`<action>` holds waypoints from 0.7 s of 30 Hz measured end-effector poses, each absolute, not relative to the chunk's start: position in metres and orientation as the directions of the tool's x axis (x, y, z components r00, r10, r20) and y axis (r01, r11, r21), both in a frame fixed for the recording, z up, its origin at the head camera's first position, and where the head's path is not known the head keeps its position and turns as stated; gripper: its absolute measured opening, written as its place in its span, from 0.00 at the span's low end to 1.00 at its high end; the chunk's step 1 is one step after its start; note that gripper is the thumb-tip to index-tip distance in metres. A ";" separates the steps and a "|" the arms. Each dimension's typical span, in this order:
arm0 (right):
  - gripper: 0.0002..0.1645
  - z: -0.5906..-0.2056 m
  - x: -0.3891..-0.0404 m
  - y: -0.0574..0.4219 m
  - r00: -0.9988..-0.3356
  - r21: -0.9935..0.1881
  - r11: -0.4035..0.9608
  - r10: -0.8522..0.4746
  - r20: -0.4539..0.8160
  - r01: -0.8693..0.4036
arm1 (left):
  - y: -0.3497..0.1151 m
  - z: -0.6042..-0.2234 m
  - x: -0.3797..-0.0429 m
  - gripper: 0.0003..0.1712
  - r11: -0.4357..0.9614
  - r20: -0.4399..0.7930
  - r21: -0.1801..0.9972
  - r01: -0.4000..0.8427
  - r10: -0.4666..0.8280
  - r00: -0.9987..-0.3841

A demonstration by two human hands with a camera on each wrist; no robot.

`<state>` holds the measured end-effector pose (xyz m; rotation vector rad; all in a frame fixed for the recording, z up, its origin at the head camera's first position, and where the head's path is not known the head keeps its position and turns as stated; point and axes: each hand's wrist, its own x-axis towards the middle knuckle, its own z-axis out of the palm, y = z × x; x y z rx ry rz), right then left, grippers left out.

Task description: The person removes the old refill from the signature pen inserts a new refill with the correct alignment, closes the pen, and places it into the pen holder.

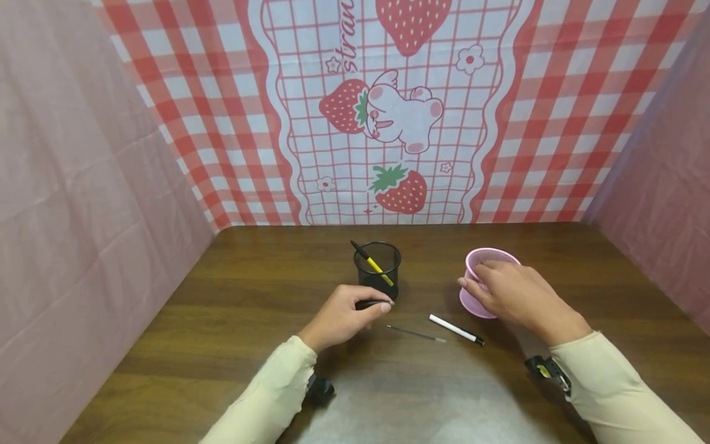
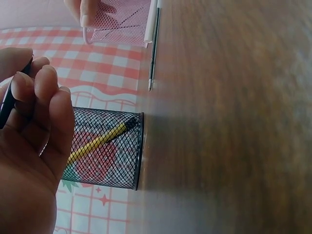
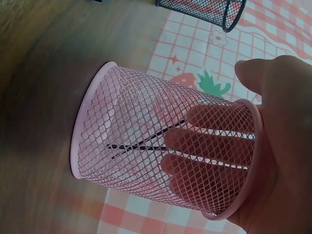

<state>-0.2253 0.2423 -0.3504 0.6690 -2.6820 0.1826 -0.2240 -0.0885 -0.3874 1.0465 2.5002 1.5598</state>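
Observation:
My left hand pinches a slim black pen between thumb and fingers, just in front of a black mesh pen holder. Inside that holder leans a yellow pen with a black end. My right hand reaches into a pink mesh pen holder. In the right wrist view its fingers extend inside, seen through the mesh, while the thumb stays outside. Two thin dark sticks cross inside the pink holder, close to the fingertips.
A thin pen refill and a white pen with a black end lie on the brown wooden table between the hands. A checked strawberry cloth hangs behind, with pink curtains at the sides.

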 end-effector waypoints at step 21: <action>0.10 -0.348 -0.224 0.243 -0.834 -0.052 0.872 -0.446 0.325 -0.487 | -0.088 -0.387 -0.224 0.13 0.276 0.315 0.807 0.521 0.546 -0.777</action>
